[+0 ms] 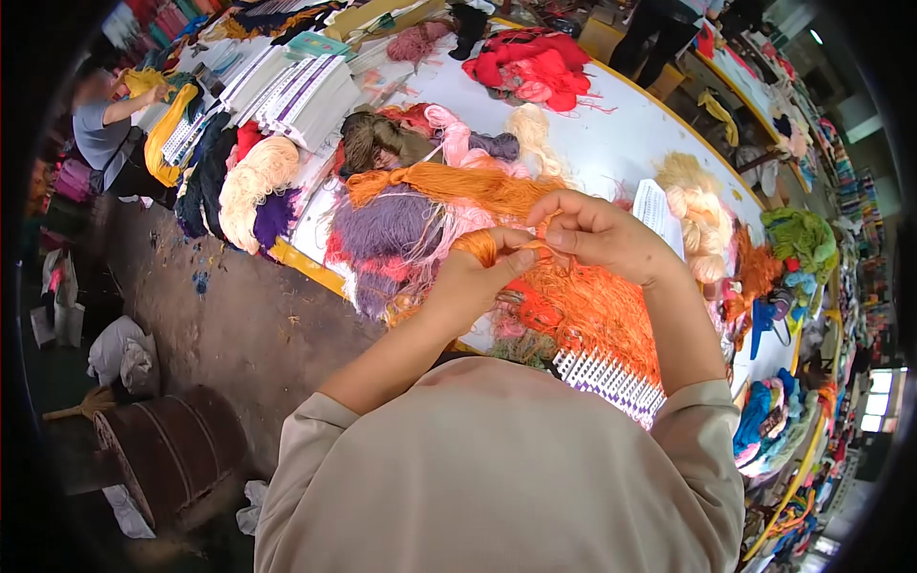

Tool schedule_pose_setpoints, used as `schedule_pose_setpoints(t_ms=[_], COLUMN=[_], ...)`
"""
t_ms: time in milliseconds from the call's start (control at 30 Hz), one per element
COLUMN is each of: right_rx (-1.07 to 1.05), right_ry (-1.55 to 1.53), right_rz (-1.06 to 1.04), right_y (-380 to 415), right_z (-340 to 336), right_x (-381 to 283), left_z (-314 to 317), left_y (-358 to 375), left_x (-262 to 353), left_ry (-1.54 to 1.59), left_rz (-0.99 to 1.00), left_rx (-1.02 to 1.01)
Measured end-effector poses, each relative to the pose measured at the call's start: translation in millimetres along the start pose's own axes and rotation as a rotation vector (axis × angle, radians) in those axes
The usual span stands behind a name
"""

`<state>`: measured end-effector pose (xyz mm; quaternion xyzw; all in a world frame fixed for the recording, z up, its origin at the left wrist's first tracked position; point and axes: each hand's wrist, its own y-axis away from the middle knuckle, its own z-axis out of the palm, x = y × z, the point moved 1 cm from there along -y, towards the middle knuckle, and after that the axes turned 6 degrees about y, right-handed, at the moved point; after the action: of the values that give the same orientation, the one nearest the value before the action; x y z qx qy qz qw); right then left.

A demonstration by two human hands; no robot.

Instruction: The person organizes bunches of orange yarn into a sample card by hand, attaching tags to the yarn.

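My left hand (478, 277) is closed around orange thread (475, 245), which loops over its fingers. Close beside it, my right hand (607, 237) pinches a strand of the orange thread between thumb and fingertips. Both hands are held over the table, fingertips nearly touching. Beneath them spreads a loose heap of bright orange thread (602, 306), partly covered by my hands. A twisted golden-orange skein (458, 183) lies just beyond. To the left of that sits a grey-purple bundle of thread (387, 229).
White cards with purple marks (611, 382) lie at the table's near edge, and stacked ones (310, 91) stand farther left. Red skeins (530, 67) and cream skeins (697, 224) lie around the white table (621, 124). A rusty drum (172, 449) rests on the floor. Another person (105, 124) works at far left.
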<state>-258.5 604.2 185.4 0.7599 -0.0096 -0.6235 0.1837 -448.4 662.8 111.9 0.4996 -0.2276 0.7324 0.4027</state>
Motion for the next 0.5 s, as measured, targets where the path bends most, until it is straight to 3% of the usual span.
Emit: schedule_pose_setpoints(t_ms=[67, 233, 333, 367, 400, 433, 467, 500], right_rx=[0.052, 0.14, 0.267, 0.272, 0.404, 0.533, 0.528, 0.567], right_ry=[0.019, 0.003, -0.33, -0.332, -0.32, -0.306, -0.304, -0.107], right_rz=[0.024, 0.149, -0.021, -0.021, -0.039, -0.059, -0.061, -0.082], right_y=[3.9, 12.7, 4.0, -0.4, -3.8, -4.6, -2.5, 1.7], right_z=[-5.8, -25.7, -27.3, -22.2, -17.2, -14.6, -13.9, -13.3], right_x=[2.8, -5.2, -4.2, -4.8, -5.7, -5.7, -1.9, 5.1], left_z=[3.8, 2.3, 13.5, 16.1, 17.9, 18.1, 17.7, 17.0], left_y=[0.4, -1.3, -2.6, -2.4, -2.2, -2.4, -2.8, -2.9], left_x=[3.7, 6.0, -2.1, -2.6, -3.0, -3.2, -3.1, -3.1], left_ry=[0.122, 0.2, 0.22, 0.354, 0.488, 0.488, 0.542, 0.596], left_rz=[0.049, -0.144, -0.242, -0.284, -0.325, -0.323, -0.305, -0.287], left_rx=[0.114, 0.003, -0.084, -0.104, -0.121, -0.121, -0.143, -0.163])
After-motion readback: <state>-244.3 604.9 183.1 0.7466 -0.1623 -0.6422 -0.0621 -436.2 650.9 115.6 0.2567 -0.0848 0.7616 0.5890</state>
